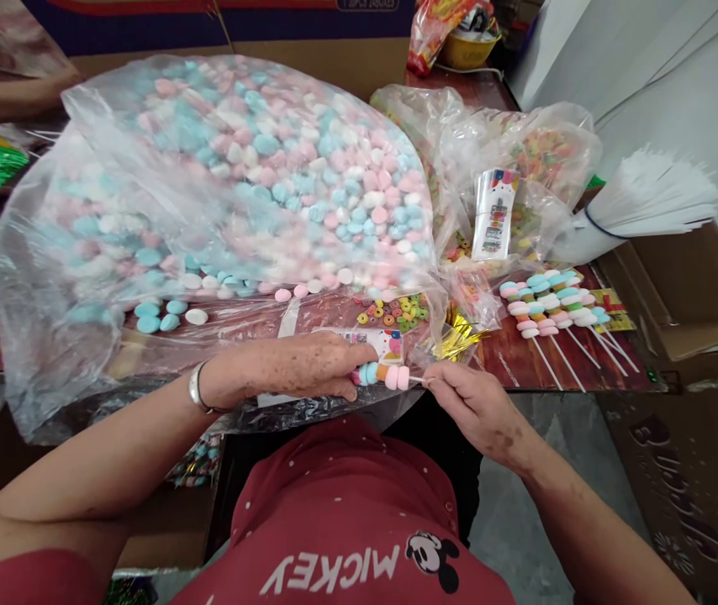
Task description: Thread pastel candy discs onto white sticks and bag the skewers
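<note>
left hand (284, 367): fingers pinching candy pieces (390, 376); right hand (476, 409): fingers pinching bare stick (417, 380). light left grip likely spares soft candy; steady stick helps.

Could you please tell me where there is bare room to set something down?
One small patch of table shows between the gold strips and the skewer sticks. Another lies between the loose blue marshmallows and the candy rings, though clear plastic seems to cover it. Crowded: near the left hand, and under the marshmallow bag.
</note>
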`<state>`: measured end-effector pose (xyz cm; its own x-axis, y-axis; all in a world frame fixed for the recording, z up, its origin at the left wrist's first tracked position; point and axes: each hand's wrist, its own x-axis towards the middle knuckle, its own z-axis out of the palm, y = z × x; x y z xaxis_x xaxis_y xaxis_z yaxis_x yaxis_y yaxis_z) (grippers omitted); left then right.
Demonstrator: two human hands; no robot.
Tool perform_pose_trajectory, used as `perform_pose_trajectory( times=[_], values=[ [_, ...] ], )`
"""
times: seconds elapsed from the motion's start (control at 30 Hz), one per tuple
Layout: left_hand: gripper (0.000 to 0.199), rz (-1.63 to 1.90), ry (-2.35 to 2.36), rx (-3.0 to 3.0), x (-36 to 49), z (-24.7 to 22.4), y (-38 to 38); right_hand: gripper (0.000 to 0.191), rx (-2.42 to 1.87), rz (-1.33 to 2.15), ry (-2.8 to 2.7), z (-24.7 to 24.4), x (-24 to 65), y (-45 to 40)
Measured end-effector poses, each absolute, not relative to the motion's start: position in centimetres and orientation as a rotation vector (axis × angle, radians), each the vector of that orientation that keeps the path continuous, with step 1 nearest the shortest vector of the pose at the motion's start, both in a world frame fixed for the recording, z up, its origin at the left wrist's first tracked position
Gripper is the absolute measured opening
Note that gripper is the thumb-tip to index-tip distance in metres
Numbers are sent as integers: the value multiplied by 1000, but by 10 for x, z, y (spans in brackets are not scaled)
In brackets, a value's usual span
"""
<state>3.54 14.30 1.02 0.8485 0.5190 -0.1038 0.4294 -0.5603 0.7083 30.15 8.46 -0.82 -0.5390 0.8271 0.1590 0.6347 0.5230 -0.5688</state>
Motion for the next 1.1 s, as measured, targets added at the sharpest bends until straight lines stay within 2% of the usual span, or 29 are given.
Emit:
perform_pose_trajectory(
  times=[0.1, 0.17, 0.3, 0.43, 0.57, 0.7, 0.77, 0.9, 1.1],
  values=[
    [24, -82, 614, 2136, 40, 16, 152, 20, -1038, 188, -2383, -9, 304, 86],
    [21, -204, 628, 2033, 43, 16, 158, 18, -913, 24, -2413, -9, 305, 88],
    [25, -266, 515, 1859, 46, 11, 164, 16, -765, -113, -2474, -6, 309, 93],
    [29, -321, 485, 1876, 47, 9, 167, 14, -755, -87, -2487, -6, 309, 95],
    [31, -214, 537, 2011, 49, 11, 168, 20, -969, 324, -2412, -13, 302, 90],
    [37, -282, 570, 2178, 50, 7, 161, 26, -1237, 1174, -2145, -28, 291, 79],
    [41, -295, 534, 2298, 51, 5, 155, 28, -1306, 1453, -1927, -36, 286, 73],
    [46, -96, 496, 2658, 59, 13, 141, 29, -1327, 1596, -1524, -52, 276, 60],
    [33, -32, 714, 3070, 78, 29, 129, 29, -1169, 1698, -977, -77, 251, 42]
  ],
)
